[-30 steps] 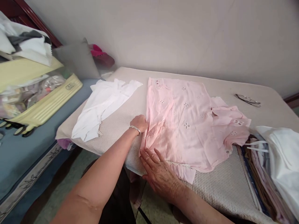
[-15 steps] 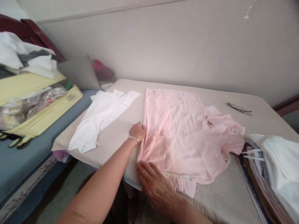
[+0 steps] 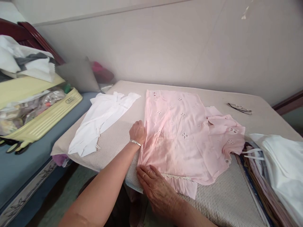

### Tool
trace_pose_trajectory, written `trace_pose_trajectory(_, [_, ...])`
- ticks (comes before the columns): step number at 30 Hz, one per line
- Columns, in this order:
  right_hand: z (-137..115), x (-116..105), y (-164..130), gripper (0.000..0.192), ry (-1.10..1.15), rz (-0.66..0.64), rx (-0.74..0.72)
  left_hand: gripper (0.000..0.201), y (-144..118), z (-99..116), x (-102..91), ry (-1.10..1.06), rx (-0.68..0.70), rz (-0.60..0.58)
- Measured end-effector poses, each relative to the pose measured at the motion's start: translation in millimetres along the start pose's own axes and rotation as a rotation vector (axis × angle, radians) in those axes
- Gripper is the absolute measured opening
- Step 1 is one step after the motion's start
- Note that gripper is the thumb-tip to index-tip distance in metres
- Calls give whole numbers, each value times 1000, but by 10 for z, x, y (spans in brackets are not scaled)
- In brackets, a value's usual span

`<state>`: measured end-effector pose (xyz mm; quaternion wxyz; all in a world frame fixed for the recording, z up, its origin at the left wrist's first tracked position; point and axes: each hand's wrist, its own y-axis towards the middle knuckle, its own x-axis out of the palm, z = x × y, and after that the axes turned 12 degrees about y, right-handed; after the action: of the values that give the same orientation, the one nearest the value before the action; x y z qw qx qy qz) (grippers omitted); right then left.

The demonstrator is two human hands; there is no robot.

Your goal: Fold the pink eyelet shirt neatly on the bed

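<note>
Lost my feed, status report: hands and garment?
Left hand fisted on pink garment, left edge. Right hand flat on near corner. White garment apart, leftward; glasses far right.

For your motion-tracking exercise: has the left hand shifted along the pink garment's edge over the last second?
Barely, if at all: the left hand stays closed at the pink garment's left edge, level with the white garment's lower half.

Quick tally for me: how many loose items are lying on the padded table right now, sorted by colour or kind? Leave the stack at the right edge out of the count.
Pink garments: 1, the pink garment, with the left hand and right hand at its near-left edge.
White garments: 1, the white garment.
Eyeglasses: 1, the eyeglasses at the far right.
Total: 3
</note>
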<state>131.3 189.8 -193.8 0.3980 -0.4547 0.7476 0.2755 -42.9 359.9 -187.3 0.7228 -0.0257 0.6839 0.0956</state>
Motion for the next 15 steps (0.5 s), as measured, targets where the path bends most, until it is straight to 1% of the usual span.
trace_pose_trajectory(1, [-5,-7,-3,72,-7,1,-6,30,-12,30,9,8,113,70])
trace_pose_trajectory(2, [-13,-15,-7,72,-17,4,-12,34,-26,53,29,16,233,112])
trace_pose_trajectory(3, [-22,-23,-12,73,-28,10,-15,38,-40,67,57,29,339,115])
trace_pose_trajectory(4, [-33,-31,-17,73,-40,20,-17,42,-56,72,92,52,416,89])
trace_pose_trajectory(5, [-45,-38,-22,73,-52,28,-15,45,-70,68,127,83,460,50])
trace_pose_trajectory(7, [-65,-44,-33,74,-73,45,-18,48,-81,56,178,147,472,-4])
trace_pose_trajectory(8, [-71,-39,-36,73,-83,55,-21,48,-69,58,189,168,462,1])
trace_pose_trajectory(10, [-65,0,-35,73,-104,76,-38,48,3,104,183,179,461,56])
trace_pose_trajectory(12, [-27,83,-16,69,-131,120,-54,51,124,213,172,164,507,101])
trace_pose_trajectory(13, [5,139,0,64,-147,149,-59,53,188,285,180,153,542,98])
trace_pose_trajectory(15, [90,274,41,53,-194,221,-73,59,283,430,239,137,599,45])
